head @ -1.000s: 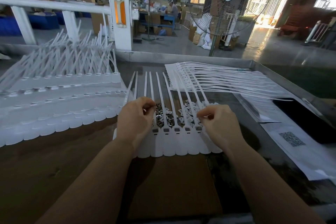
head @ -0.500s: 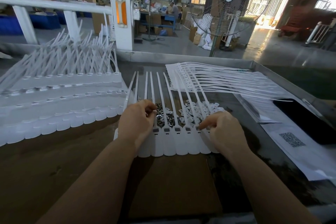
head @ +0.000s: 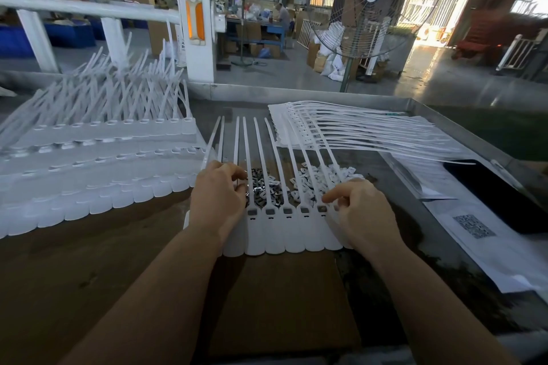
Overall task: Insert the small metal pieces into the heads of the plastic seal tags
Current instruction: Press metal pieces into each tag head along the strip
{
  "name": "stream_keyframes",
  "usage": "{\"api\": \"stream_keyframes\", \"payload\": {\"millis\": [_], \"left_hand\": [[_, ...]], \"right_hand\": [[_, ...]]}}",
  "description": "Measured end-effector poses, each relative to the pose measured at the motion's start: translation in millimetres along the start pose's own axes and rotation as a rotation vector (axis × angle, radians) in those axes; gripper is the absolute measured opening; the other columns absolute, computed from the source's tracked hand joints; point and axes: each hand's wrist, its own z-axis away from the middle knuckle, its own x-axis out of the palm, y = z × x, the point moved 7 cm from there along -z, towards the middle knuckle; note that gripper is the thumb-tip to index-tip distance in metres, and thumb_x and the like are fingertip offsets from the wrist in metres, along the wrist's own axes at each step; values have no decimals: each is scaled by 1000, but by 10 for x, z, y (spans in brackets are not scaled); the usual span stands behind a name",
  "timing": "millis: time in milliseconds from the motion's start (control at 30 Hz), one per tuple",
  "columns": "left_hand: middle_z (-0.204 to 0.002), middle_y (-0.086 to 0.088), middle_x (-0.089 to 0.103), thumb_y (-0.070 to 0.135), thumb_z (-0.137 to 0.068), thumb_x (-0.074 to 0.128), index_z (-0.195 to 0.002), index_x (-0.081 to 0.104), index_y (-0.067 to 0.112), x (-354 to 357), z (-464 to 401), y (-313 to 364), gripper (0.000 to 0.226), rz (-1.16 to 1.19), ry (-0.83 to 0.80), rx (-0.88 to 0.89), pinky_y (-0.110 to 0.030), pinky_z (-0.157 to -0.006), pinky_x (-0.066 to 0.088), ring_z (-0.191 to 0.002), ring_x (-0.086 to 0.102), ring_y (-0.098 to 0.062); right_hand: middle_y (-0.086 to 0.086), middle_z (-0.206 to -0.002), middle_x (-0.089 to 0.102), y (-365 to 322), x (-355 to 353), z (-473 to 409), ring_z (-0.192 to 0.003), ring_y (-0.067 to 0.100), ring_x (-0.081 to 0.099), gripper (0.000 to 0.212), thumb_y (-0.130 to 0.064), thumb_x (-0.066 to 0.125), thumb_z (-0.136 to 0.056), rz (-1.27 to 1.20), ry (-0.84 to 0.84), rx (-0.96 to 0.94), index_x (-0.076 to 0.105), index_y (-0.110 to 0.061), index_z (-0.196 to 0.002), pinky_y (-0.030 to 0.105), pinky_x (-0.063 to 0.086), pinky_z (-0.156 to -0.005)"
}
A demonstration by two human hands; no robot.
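A joined strip of white plastic seal tags (head: 292, 234) lies flat in front of me, tails pointing away. Several of its heads (head: 271, 211) show dark square sockets. Beyond the heads lies a pile of small metal pieces (head: 264, 187), with a pile of small white plastic caps (head: 315, 176) to its right. My left hand (head: 218, 197) rests on the strip's left end, fingers curled at the edge of the metal pile; what it pinches is hidden. My right hand (head: 360, 210) sits on the right end, its forefinger and thumb pinched at a tag head.
Stacked rows of white tags (head: 98, 163) fill the left of the table. Another fanned bundle of tags (head: 350, 130) lies at the back right. Printed papers (head: 474, 225) and a black tablet (head: 504, 195) sit at the right. A metal rim (head: 462, 124) borders the table.
My right hand has dropped from above the white caps down onto the tag heads at the strip's right end. My left hand has barely shifted.
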Motion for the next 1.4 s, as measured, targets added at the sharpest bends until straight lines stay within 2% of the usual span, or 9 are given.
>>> {"api": "stream_keyframes", "payload": {"millis": [100,267,433,600,767,933,1100,1267,1400], "left_hand": [[-111,-5,55,15,-87,62,-102,67,11,7,5,-20,16,-11,-2,-10,-24,-85,43,-99,54,-20],[-112,-6,55,16,-86,63,-101,68,11,10,7,-26,16,-40,-12,-2,-25,-88,43,-101,55,-21],[-114,-7,55,15,-87,62,-104,68,12,3,24,-29,18,-86,-19,1,-25,-87,41,-103,53,-21],[-117,-7,53,16,-88,61,-110,67,11,37,26,-26,24,-98,-44,-3,-31,-94,43,-108,51,-23],[-117,-6,53,17,-87,61,-111,67,12,45,25,-44,25,-97,-39,1,-30,-94,42,-107,50,-22],[-118,-8,53,20,-90,57,-117,64,12,71,14,-26,29,-140,-63,33,-31,-97,40,-108,49,-23],[-119,-7,52,21,-90,58,-113,67,17,72,14,-14,26,-168,-82,52,-29,-96,38,-109,48,-22],[-116,-5,53,16,-88,60,-109,69,16,77,8,-20,23,-147,-76,50,-28,-94,38,-108,47,-21],[-116,-4,53,17,-86,61,-109,69,17,85,-10,-52,24,-130,-80,20,-26,-90,39,-108,48,-21]], "right_hand": [[0,-107,61,-13,-19,0,-82,11,53,28,-1,48,-89,16,47,30,71,-17,-92,21,40,-71],[0,-100,64,37,-28,8,-80,9,52,22,-5,54,-87,38,38,85,72,-18,-86,25,48,-74],[-2,-93,59,-13,-23,37,-69,6,47,23,-4,53,-87,42,5,57,72,-17,-85,21,42,-65],[-1,-103,59,-10,41,-4,-86,13,55,26,-2,54,-88,89,-101,108,71,-20,-95,27,49,-80],[1,-110,62,-16,46,15,-87,12,57,34,2,46,-87,61,-101,73,72,-19,-93,26,48,-77],[3,-107,63,-35,18,4,-76,8,49,34,4,45,-86,-21,19,50,72,-18,-91,20,42,-64],[0,-110,62,-200,153,-48,-74,7,50,32,0,46,-89,-47,0,-14,69,-20,-95,24,47,-68],[0,-105,61,-324,225,-52,-91,13,55,24,-4,48,-90,-36,83,-118,70,-14,-93,23,46,-78],[0,-95,60,-296,240,18,-83,8,50,21,0,51,-87,-86,142,-152,70,-9,-84,10,38,-68]]}}
